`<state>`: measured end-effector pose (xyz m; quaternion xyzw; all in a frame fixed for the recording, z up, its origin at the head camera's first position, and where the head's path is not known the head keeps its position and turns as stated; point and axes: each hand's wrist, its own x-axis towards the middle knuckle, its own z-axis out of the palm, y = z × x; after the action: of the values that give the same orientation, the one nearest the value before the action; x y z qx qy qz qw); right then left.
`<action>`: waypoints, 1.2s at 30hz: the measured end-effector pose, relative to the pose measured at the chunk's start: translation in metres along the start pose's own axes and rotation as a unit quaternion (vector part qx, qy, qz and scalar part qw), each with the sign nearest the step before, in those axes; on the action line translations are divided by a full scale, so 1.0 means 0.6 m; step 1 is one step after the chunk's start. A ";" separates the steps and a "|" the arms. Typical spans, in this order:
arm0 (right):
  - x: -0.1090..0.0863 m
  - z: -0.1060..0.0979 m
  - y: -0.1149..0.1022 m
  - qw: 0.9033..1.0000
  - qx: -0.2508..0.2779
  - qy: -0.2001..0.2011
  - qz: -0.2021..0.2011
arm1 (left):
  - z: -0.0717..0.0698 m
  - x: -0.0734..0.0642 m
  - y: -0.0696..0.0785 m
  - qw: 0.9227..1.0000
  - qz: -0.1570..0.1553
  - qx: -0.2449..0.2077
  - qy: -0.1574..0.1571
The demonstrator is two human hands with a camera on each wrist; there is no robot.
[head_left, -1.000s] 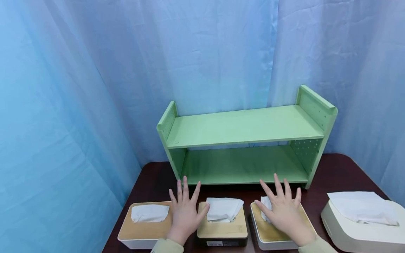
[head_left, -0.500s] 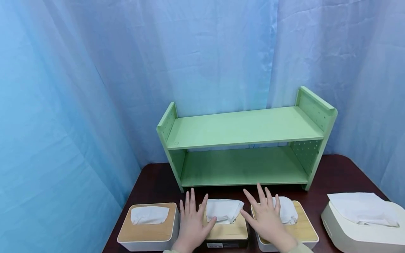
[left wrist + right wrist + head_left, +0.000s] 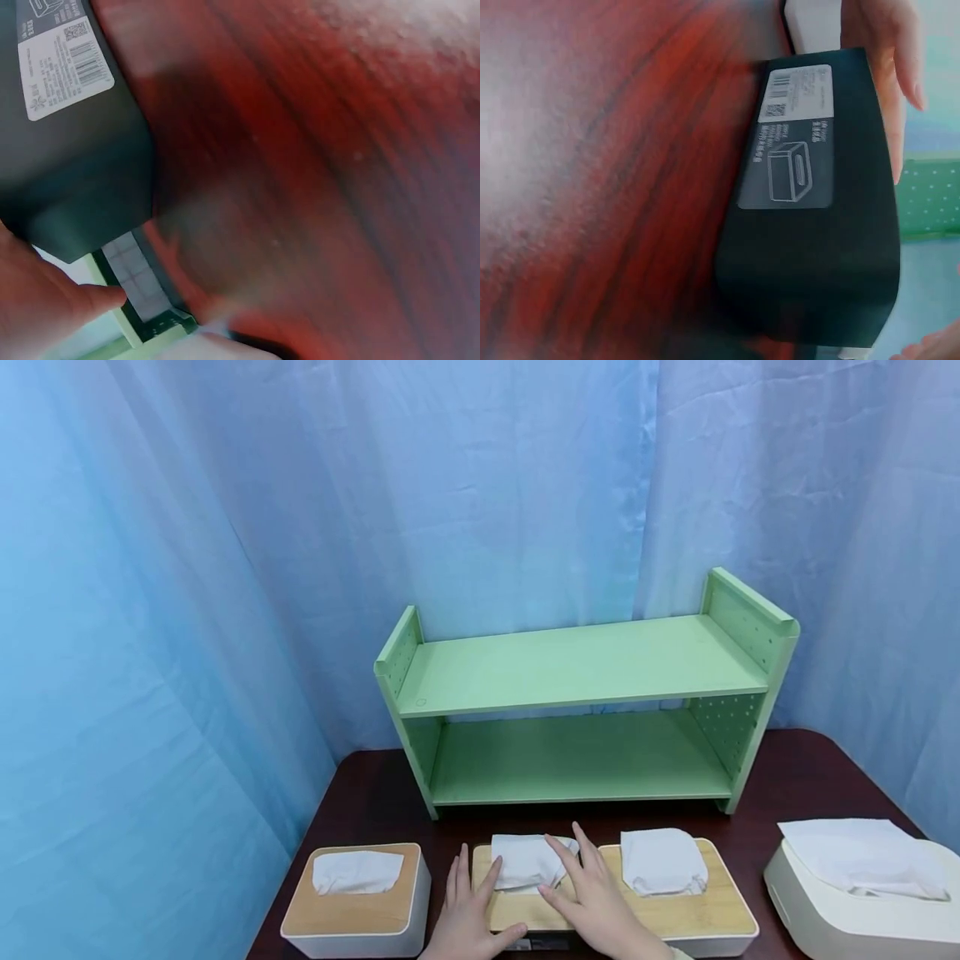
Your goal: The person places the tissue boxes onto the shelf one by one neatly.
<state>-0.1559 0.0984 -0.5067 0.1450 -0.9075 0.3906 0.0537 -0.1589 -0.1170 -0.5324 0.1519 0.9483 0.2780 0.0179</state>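
Note:
A black tissue box (image 3: 525,912) with a light wooden lid and a white tissue (image 3: 521,860) on top lies between both hands. My left hand (image 3: 467,914) is at its left side, fingers spread, the thumb over the front edge. My right hand (image 3: 596,906) is at its right side, with straight, spread fingers partly over the lid and tissue. Whether either hand touches the box cannot be told. The left wrist view shows the box's black wall (image 3: 82,172) near part of a hand (image 3: 45,307). In the right wrist view, fingers (image 3: 889,82) reach behind the labelled black side (image 3: 825,247).
White tissue boxes with wooden lids stand left (image 3: 352,910) and right (image 3: 686,914) of the black one. A larger cream tissue box (image 3: 840,902) sits at the far right. Behind them stands a green two-tier shelf (image 3: 585,664) on the dark red table (image 3: 360,802), before blue curtains.
Both hands have moved inward and down toward the black tissue box, the right hand leftward off the white box and the left hand rightward. The boxes and shelf have stayed put.

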 end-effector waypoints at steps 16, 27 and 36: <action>-0.009 0.027 0.010 0.986 0.100 -0.093 0.092 | 0.010 -0.002 -0.020 0.993 -0.037 -0.095 -0.057; -0.002 0.035 0.010 0.991 0.066 -0.064 0.096 | 0.018 0.003 -0.026 0.992 0.009 -0.125 -0.034; -0.002 0.041 0.011 0.990 0.079 -0.045 0.107 | 0.018 0.001 -0.022 0.990 -0.011 -0.138 -0.027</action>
<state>-0.1566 0.0852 -0.5283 0.0679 -0.8854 0.4580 -0.0407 -0.1621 -0.1218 -0.5484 0.1452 0.9018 0.4015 0.0672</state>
